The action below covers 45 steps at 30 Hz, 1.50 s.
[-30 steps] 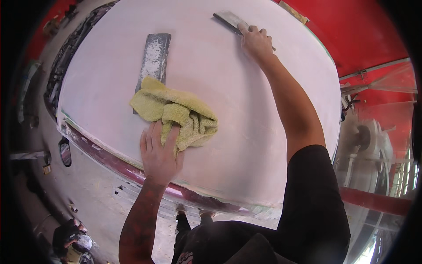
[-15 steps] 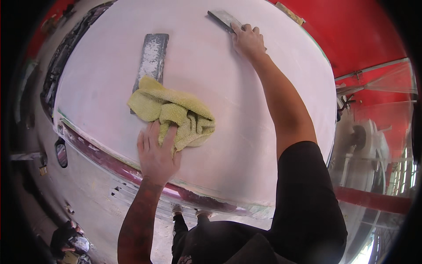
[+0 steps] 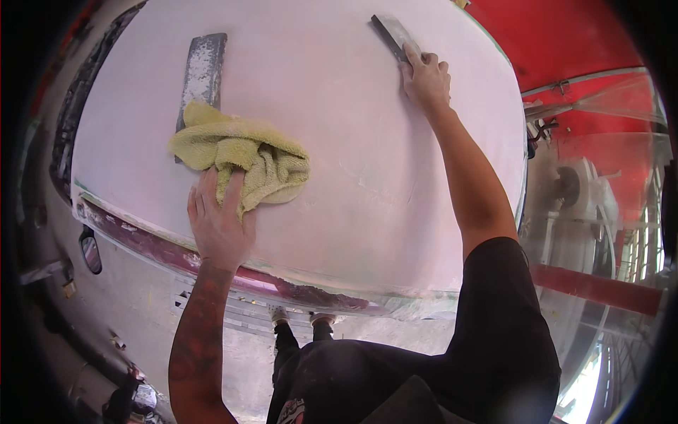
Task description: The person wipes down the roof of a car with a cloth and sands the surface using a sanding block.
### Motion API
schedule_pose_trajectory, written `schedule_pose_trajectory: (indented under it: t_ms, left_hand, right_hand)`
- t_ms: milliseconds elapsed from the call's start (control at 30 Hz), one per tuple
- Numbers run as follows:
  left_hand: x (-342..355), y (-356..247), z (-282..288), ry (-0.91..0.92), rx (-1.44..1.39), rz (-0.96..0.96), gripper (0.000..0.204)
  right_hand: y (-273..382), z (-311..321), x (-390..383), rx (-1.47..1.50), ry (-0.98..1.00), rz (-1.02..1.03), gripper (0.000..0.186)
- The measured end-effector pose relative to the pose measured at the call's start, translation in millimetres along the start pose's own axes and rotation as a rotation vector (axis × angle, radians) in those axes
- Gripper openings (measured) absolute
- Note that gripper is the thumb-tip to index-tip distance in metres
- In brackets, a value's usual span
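A broad car roof (image 3: 339,212), pale pinkish-white and dusty, spreads out in front of me. Toward its far right side my right hand (image 3: 427,81) is closed around a long, narrow sanding block (image 3: 393,35), which lies against the surface. My left hand (image 3: 222,230) rests at the near left with fingers stretched out, fingertips on the near edge of a crumpled yellow towel (image 3: 244,138). The towel covers the near end of a second long grey sanding block (image 3: 203,74), its top worn and whitish. Part of my left fingertips is hidden among the folds.
Along the near edge runs a dark red strip (image 3: 159,247) of bodywork, with a side mirror (image 3: 90,251) at the left. A red surface (image 3: 565,42) and clear plastic sheeting (image 3: 600,113) are at the right. My feet (image 3: 321,319) stand on the pale floor.
My right hand has slid its sanding block rightward and slightly nearer across the roof. The whole view has shifted; my left hand, towel and second block keep their places together.
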<state>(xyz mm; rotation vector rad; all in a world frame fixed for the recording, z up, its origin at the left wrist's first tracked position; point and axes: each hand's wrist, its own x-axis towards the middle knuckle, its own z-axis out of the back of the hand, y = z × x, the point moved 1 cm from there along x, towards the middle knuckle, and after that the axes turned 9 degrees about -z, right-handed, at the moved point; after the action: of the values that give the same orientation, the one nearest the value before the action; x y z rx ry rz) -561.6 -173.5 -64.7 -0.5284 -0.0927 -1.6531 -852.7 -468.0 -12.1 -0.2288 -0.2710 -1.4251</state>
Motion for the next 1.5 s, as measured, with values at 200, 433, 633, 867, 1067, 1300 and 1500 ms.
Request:
schedule_pose_trajectory:
  t_ms: [200,433,633,867,1067,1300,1500]
  left_hand:
    - [-22,21,5,0.020,0.077,0.016,0.065]
    - [-7,10,-6,-0.033,0.084,-0.017,0.060]
    - [-13,17,-13,0.007,0.119,0.021,0.055]
    - [-14,12,-7,0.014,0.173,0.057,0.050]
    - [-13,12,-10,-0.005,0.145,0.062,0.049]
    - [-19,25,-1,0.002,0.182,0.040,0.050]
    - [-8,15,-14,-0.040,0.116,-0.022,0.049]
  right_hand:
    - [64,28,-188,0.155,0.063,0.184,0.049]
    - [-52,30,-146,0.116,-0.034,-0.049,0.045]
    - [-37,28,-175,0.113,0.021,-0.181,0.047]
    - [-122,36,-253,0.117,-0.056,-0.232,0.049]
    - [-213,24,-206,-0.045,-0.014,-0.616,0.045]
    - [-101,61,-335,0.252,0.069,-0.059,0.061]
    - [-254,27,-203,0.011,-0.063,-0.537,0.044]
